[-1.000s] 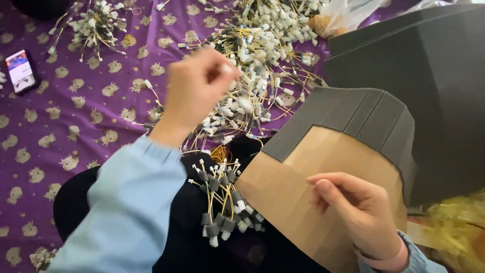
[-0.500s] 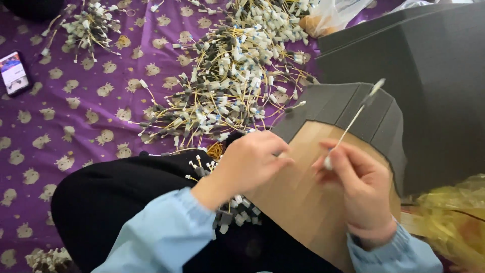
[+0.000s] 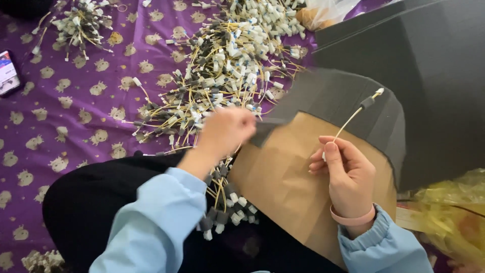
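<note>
While the right hand (image 3: 346, 174) pinches one thin yellow cable (image 3: 353, 115) between thumb and fingertips, the cable rises up and to the right from the grip, ending in a dark grey sleeve and a small white connector that stand over the grey foam sheet (image 3: 343, 98). That one sheet is matte, ribbed by folds and cut with angled edges; it lies across a single flat piece of smooth brown cardboard (image 3: 283, 177) that rests on the person's lap, where the right hand sits against it. The left hand (image 3: 225, 132) is blurred just above the cardboard's left edge and near the foam's pointed corner; its fingers look curled together, but whether they grip anything cannot be told. Below it, on the black-clad lap, lies one small bunch of like cables (image 3: 225, 202), their grey sleeves and white tips pointing down. Beyond the left hand a large loose heap of cables (image 3: 222, 76) spreads over the purple patterned cloth (image 3: 76, 126), too many to count, and a second, smaller cluster (image 3: 81, 23) lies at the upper left. One phone (image 3: 7, 73) sits at the left edge. A crumpled yellow plastic bag (image 3: 449, 212) lies at the lower right, its contents unclear.
</note>
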